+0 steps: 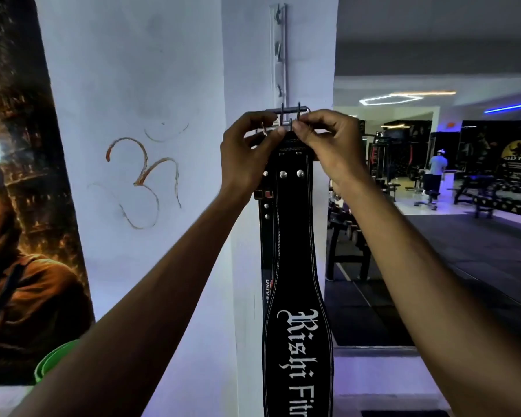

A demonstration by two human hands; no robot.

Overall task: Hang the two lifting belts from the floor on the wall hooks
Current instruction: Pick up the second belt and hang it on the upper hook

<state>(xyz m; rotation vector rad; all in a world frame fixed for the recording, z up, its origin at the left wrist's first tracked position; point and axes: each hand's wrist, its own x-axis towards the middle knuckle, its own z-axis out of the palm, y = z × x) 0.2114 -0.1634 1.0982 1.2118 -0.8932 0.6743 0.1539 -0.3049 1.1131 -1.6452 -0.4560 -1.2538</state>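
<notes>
black leather fills the middle of my view: my left hand [248,152] pinches the buckle [289,115] of the front belt [295,266] up by the hook rail [278,55]. my right hand [325,145] grips the buckle's other side. a second belt [265,224] hangs behind it against the wall.

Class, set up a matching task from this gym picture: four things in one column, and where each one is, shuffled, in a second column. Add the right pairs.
Things
1. black belt
2. buckle
3. hook rail
4. orange wall symbol

Places
A. on the pillar, above both hands
B. pinched between the left hand and right hand
C. on the wall left of the arms
D. hanging down the pillar, white lettering low

Pairs: 1-D, 2-B, 3-A, 4-C
</notes>
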